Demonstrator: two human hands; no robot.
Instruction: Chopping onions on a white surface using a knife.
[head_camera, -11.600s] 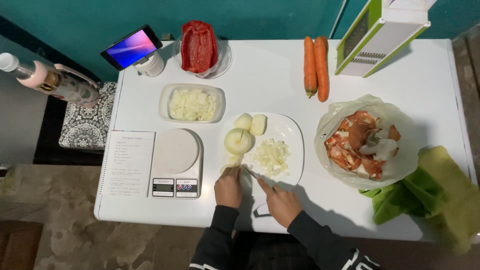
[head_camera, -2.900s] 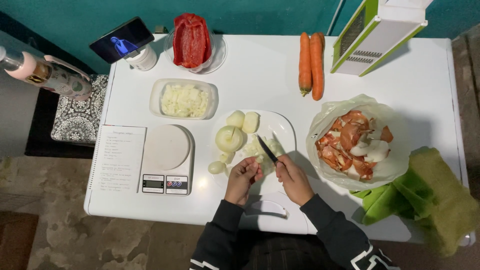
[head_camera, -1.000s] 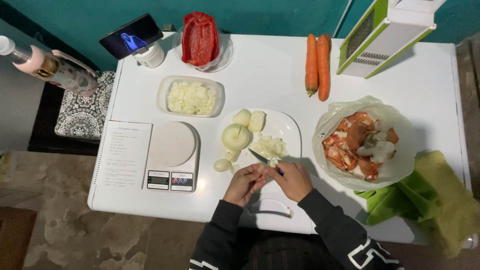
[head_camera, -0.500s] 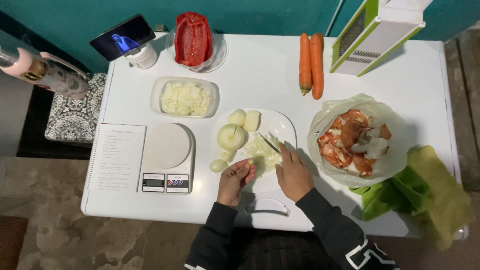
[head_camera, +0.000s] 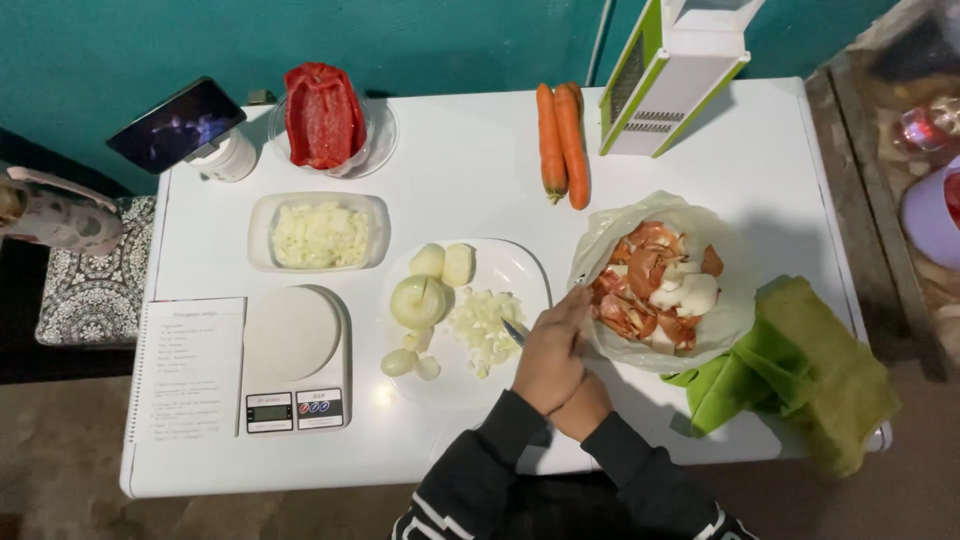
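Both hands are pressed together at the near right edge of the white plate (head_camera: 520, 262). Left hand (head_camera: 550, 350) lies uppermost, fingers curled; right hand (head_camera: 583, 405) sits beneath it, mostly covered. Knife (head_camera: 513, 332) tip protrudes just left of the hands; which hand grips it cannot be told. Chopped onion (head_camera: 480, 322) lies just left of the blade. Peeled onion pieces (head_camera: 420, 300) sit further left. Bag of onion skins (head_camera: 660, 285) stands just right of the hands. Kitchen scale (head_camera: 295, 355) rests well left on the worktop (head_camera: 460, 180).
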